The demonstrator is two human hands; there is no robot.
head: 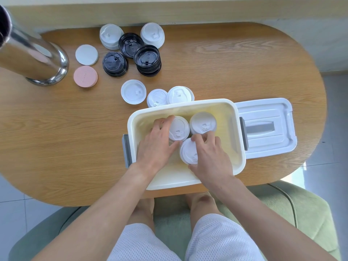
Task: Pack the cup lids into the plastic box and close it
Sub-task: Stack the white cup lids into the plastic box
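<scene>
An open white plastic box (pixel 237 129) stands at the table's near edge. Inside it are three stacks of white cup lids. My left hand (pixel 157 143) reaches into the box and grips the left stack (pixel 178 128). My right hand (pixel 211 154) holds the near stack (pixel 188 150), fingers curled round it. A third stack (pixel 202 122) sits free at the back right. The box's lid (pixel 267 127) lies flat to the right of the box. More white lids (pixel 177 95) lie just behind the box, and black lids (pixel 147 60) and white stacks (pixel 152 34) stand farther back.
A shiny metal cylinder (pixel 35 55) stands at the far left of the oval wooden table (pixel 56 138). A pink disc (pixel 85 76) and a white disc (pixel 86 54) lie beside it. A single white lid (pixel 133 91) rests mid-table. A green seat (pixel 291 210) is under me.
</scene>
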